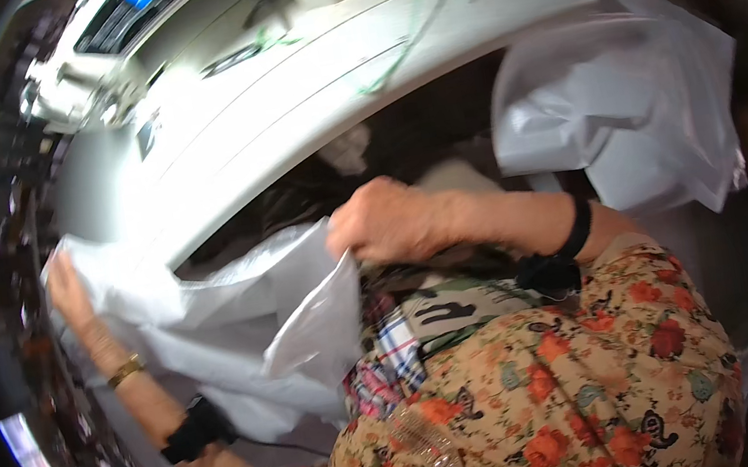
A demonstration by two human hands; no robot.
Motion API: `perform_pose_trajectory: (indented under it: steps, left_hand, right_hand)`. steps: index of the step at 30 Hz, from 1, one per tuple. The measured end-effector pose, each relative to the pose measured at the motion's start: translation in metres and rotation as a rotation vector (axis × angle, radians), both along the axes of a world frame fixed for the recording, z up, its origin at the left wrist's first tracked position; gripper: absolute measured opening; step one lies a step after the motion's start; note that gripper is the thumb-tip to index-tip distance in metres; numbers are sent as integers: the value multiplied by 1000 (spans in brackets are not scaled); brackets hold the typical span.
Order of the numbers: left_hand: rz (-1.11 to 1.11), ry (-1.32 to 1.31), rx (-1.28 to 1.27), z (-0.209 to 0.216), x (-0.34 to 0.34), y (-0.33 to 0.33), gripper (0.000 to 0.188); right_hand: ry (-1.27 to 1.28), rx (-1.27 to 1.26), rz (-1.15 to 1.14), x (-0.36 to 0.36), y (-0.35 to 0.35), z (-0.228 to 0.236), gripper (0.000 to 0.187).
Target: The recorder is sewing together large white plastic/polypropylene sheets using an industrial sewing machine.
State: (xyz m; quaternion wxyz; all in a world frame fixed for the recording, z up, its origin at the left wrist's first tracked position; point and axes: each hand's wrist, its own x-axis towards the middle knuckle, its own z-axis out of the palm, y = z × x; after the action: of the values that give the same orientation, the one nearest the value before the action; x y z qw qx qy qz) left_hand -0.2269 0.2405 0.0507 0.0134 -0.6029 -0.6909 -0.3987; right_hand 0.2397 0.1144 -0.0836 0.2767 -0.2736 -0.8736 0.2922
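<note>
A white plastic bag is stretched across my lap between my two hands, below the table's front edge. At its far left end, my left hand grips the bag's edge, and part of its fingers is hidden by the plastic. My right hand is closed in a fist-like pinch on the other end, near the middle of the view. From that hand a corner of the bag hangs down in a folded flap. Patterned cloth in plaid and green lies on my lap beside the bag.
Ahead stands a white sewing-machine table with a white machine at its left. Green cord and a small dark tool lie on it. Another white plastic bag hangs off the table's right end. Dark cloth lies under the table.
</note>
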Motion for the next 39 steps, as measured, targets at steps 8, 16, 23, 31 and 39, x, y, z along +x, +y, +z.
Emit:
perform_pose_trajectory:
  steps: [8,16,23,31,39]
  left_hand:
    - [-713,-146,-386,-30,192,-169,49]
    - [-678,28,-329,-35,210,-231,54]
    - [-625,-923,-383,-45,213,-225,20]
    - [-413,-1282,-194,-42,233,-212,16]
    - [-482,-1312,-171,-48,240,-205,25]
  right_hand:
    - [90,10,-67,-6,22,26,11]
    - [47,-30,-180,-11,29,27,10]
    - [-43,-154,-171,-22,36,42,16]
    - [575,-299,-400,-36,21,56,38]
    - [557,-338,-115,-51,-24,61,37]
